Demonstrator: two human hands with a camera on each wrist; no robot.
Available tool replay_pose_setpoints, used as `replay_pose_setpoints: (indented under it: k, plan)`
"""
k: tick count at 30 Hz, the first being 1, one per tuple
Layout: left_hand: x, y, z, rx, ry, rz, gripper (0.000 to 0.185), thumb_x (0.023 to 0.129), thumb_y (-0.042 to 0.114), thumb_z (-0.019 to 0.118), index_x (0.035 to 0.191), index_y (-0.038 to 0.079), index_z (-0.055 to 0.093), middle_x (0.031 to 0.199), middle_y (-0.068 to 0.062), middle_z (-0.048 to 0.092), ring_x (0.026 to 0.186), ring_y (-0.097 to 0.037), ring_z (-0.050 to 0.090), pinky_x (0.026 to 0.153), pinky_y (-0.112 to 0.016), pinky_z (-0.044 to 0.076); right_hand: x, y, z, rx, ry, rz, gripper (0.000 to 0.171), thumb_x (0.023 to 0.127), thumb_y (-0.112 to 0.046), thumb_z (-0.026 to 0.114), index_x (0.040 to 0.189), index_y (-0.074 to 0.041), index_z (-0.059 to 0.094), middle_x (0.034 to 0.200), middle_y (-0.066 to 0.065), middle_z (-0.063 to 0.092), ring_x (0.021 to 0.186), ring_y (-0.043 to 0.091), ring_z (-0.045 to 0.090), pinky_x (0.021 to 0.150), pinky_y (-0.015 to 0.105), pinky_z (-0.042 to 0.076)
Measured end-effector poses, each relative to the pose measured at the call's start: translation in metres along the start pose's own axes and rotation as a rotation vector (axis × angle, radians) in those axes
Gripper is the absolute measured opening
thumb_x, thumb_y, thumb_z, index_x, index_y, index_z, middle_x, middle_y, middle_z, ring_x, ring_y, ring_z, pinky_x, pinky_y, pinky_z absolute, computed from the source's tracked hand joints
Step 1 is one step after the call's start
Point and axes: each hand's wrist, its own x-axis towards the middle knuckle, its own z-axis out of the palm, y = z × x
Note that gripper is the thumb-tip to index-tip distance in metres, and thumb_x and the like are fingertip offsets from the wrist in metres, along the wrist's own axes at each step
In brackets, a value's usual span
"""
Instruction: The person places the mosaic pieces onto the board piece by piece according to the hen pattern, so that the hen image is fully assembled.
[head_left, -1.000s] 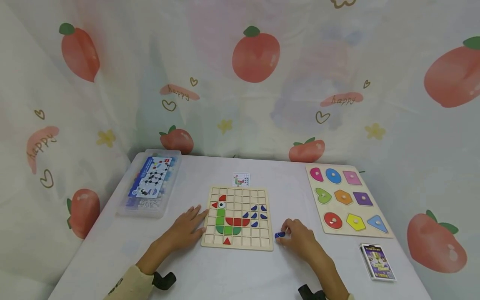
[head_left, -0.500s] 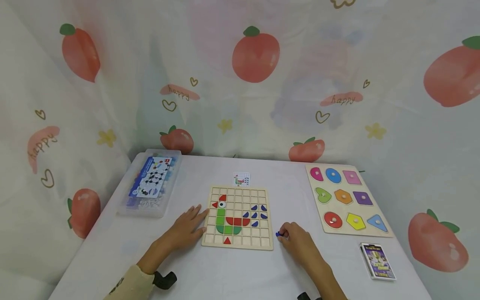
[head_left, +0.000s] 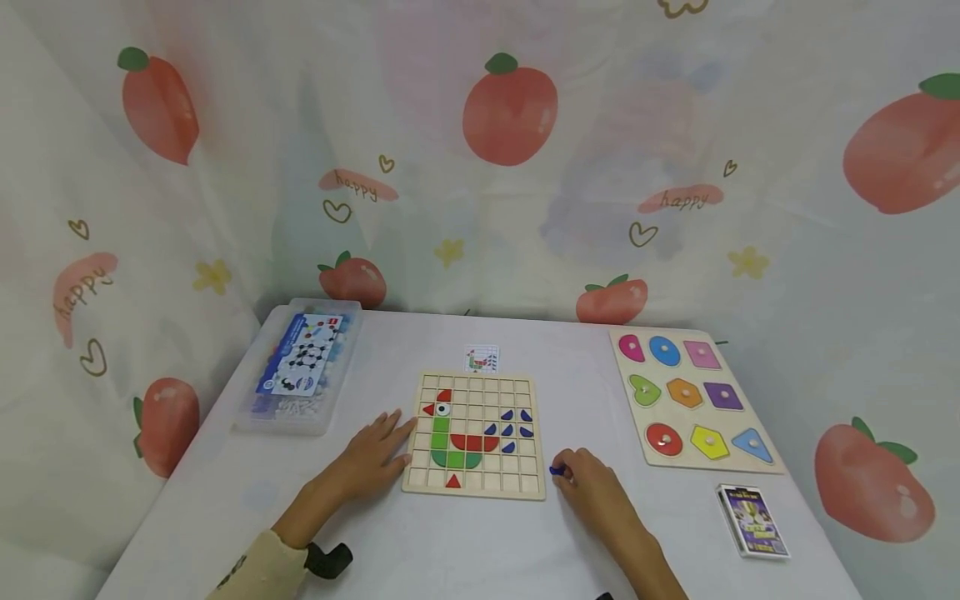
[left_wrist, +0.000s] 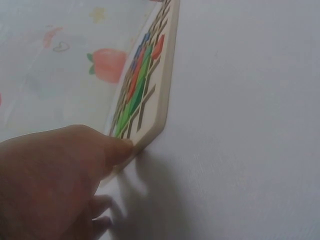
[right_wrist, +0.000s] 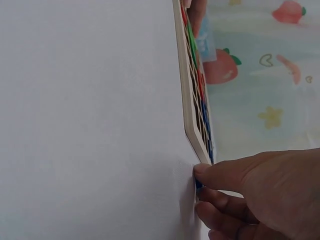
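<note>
A wooden grid board [head_left: 525, 483] lies on the white table, with red, green and blue tiles set in it as a bird shape. My left hand [head_left: 372, 455] rests flat, fingers straight, against the board's left edge [left_wrist: 159, 117]. Just right of the board's lower right corner, my right hand [head_left: 588, 482] pinches a small blue tile [head_left: 557, 471] on the table. In the right wrist view the blue tile [right_wrist: 198, 184] shows only as a sliver under my fingertips [right_wrist: 205, 171], next to the board's corner [right_wrist: 192, 131].
A small picture card [head_left: 482, 359] lies behind the board. At the left stands a clear plastic box [head_left: 300, 367] of parts. A shape puzzle board [head_left: 690, 396] with coloured knobbed pieces and a card box [head_left: 752, 520] lie at the right. A fruit-printed curtain surrounds the table.
My right hand has slid slightly left toward the board's corner and closed more over the blue tile, which shows less now. The left hand has not moved.
</note>
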Motion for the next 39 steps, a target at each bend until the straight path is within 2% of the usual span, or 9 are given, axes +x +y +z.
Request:
replay_pose_setpoints:
  k: [4, 9, 14, 21, 27, 31, 39]
  plan:
    - [0.000, 0.000, 0.000, -0.006, 0.000, -0.002, 0.064, 0.107, 0.034, 0.059, 0.165, 0.015, 0.039, 0.173, -0.017, 0.027, 0.161, -0.042, 0.021, 0.128, -0.063, 0.022, -0.003, 0.000, 0.000, 0.007, -0.011, -0.008, 0.013, 0.093, -0.009, 0.081, 0.104, -0.010, 0.074, 0.087, -0.002, 0.061, 0.080, 0.013, 0.056, 0.078, 0.033, 0.057]
    - [0.000, 0.001, 0.000, -0.012, 0.001, -0.006, 0.064, 0.107, 0.034, 0.059, 0.165, 0.015, 0.039, 0.173, -0.017, 0.027, 0.161, -0.042, 0.020, 0.128, -0.063, 0.022, -0.006, 0.004, -0.006, 0.070, -0.032, -0.006, 0.011, 0.092, -0.008, 0.080, 0.098, -0.008, 0.071, 0.082, -0.001, 0.055, 0.077, 0.013, 0.052, 0.067, 0.028, 0.047]
    - [0.000, 0.000, 0.002, -0.002, 0.002, -0.009, 0.064, 0.107, 0.034, 0.059, 0.164, 0.015, 0.039, 0.173, -0.017, 0.028, 0.161, -0.042, 0.021, 0.127, -0.063, 0.023, -0.006, 0.008, -0.011, 0.090, -0.046, -0.009, 0.010, 0.093, -0.007, 0.079, 0.096, -0.008, 0.070, 0.080, -0.001, 0.054, 0.076, 0.013, 0.051, 0.064, 0.027, 0.042]
    - [-0.001, 0.001, 0.000, 0.001, 0.009, -0.008, 0.064, 0.107, 0.034, 0.060, 0.164, 0.015, 0.040, 0.173, -0.017, 0.029, 0.161, -0.042, 0.022, 0.128, -0.062, 0.023, -0.004, 0.006, -0.013, 0.051, -0.048, 0.037, 0.013, 0.091, -0.011, 0.082, 0.093, -0.008, 0.069, 0.081, 0.000, 0.057, 0.076, 0.014, 0.054, 0.069, 0.030, 0.050]
    - [-0.001, 0.001, 0.000, 0.003, 0.014, -0.006, 0.064, 0.107, 0.034, 0.060, 0.164, 0.014, 0.040, 0.172, -0.018, 0.029, 0.161, -0.042, 0.022, 0.128, -0.062, 0.023, 0.008, -0.005, -0.010, 0.091, 0.008, 0.051, 0.013, 0.092, -0.013, 0.081, 0.096, -0.006, 0.070, 0.081, 0.001, 0.060, 0.077, 0.016, 0.056, 0.071, 0.031, 0.053]
    - [-0.001, 0.001, 0.000, -0.004, 0.017, -0.007, 0.063, 0.107, 0.034, 0.060, 0.164, 0.015, 0.040, 0.172, -0.017, 0.029, 0.161, -0.042, 0.022, 0.128, -0.062, 0.024, 0.019, -0.015, -0.003, 0.144, 0.049, 0.039, 0.013, 0.093, -0.014, 0.080, 0.098, -0.006, 0.071, 0.079, 0.001, 0.059, 0.076, 0.015, 0.055, 0.068, 0.027, 0.050]
    - [-0.002, 0.002, -0.001, -0.005, 0.018, -0.008, 0.064, 0.106, 0.034, 0.060, 0.164, 0.015, 0.041, 0.172, -0.017, 0.029, 0.161, -0.042, 0.022, 0.128, -0.062, 0.024, 0.033, -0.028, 0.010, 0.223, 0.057, 0.015, 0.011, 0.095, -0.013, 0.079, 0.100, -0.007, 0.071, 0.079, 0.000, 0.060, 0.075, 0.014, 0.054, 0.063, 0.024, 0.046]
